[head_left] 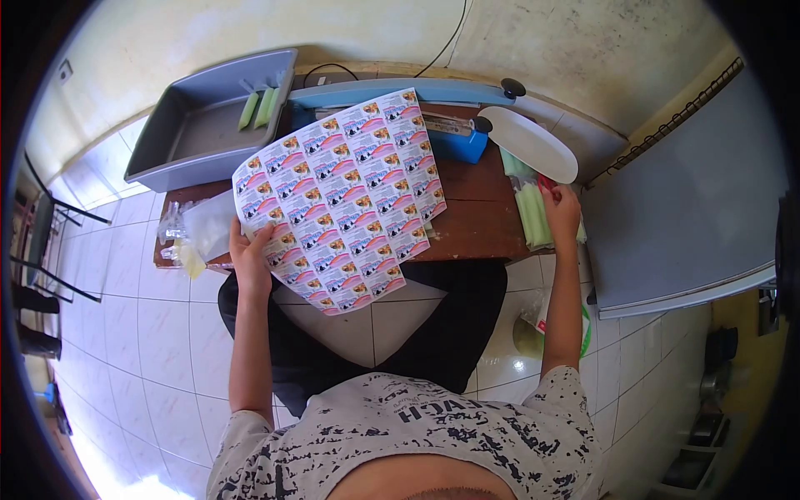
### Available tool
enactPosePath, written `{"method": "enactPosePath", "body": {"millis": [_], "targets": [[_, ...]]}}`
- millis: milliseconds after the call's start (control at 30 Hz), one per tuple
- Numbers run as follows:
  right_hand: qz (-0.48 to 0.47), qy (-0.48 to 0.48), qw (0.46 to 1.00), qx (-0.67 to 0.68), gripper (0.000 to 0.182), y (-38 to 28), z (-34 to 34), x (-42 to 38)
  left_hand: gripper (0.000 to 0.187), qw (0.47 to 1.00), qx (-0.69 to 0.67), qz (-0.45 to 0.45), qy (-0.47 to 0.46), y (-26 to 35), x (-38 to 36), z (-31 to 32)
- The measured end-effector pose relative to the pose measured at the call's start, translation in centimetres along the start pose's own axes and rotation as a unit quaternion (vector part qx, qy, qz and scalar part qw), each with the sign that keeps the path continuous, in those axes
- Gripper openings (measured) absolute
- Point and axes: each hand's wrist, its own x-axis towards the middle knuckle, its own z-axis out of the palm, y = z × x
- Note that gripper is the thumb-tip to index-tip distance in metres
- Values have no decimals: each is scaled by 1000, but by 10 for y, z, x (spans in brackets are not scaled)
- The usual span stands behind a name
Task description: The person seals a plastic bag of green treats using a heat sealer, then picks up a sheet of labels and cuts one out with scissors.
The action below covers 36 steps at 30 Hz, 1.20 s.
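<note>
A large sheet of printed labels [342, 200] hangs tilted over the low wooden table, its lower right edge cut in steps. My left hand [252, 250] pinches the sheet at its left edge, thumb on the printed face. At the table's right end, my right hand [562, 210] is closed around what look like red-handled scissors [546, 183]; their blades cannot be made out. Just under and beside that hand lie several pale green rolls in clear plastic [532, 215]. A white oval tray [533, 143] rests behind them, partly over the packs.
A grey bin [196, 154] with a few green rolls [258, 110] stands at the back left. A blue sealer-like device [458, 146] sits behind the sheet. Plastic bags [204, 229] lie at the table's [479, 225] left end. A grey refrigerator-like cabinet [683, 200] stands close on the right.
</note>
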Motion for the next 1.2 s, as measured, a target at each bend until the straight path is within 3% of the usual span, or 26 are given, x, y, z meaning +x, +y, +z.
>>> {"method": "enactPosePath", "body": {"millis": [100, 167, 300, 500, 567, 667, 967, 1067, 1200], "targets": [[-6, -7, 1000, 22, 28, -2, -3, 4, 41, 1000, -1, -2, 4, 0, 0, 0], [52, -25, 998, 26, 27, -8, -7, 5, 41, 1000, -1, -1, 8, 0, 0, 0], [35, -30, 999, -6, 25, -16, -12, 13, 43, 1000, 7, -3, 9, 3, 0, 1], [86, -127, 988, -21, 25, -12, -19, 45, 50, 999, 31, -9, 0, 8, 3, 1], [151, -195, 968, 55, 22, -12, -23, 53, 43, 1000, 19, -3, -6, 8, 3, 1], [96, -196, 976, 16, 21, 12, -10, 61, 42, 1000, 18, 2, -8, 9, 3, 2], [74, -219, 971, -66, 15, 7, -21, 56, 47, 1000, 23, -12, -16, 7, 4, 0], [128, -250, 960, -7, 15, -1, -30, 55, 42, 1000, 18, -6, -8, 8, 3, 1], [132, -248, 960, -4, 16, -14, -37, 54, 42, 1000, 14, -12, -10, 9, 2, 2]]}}
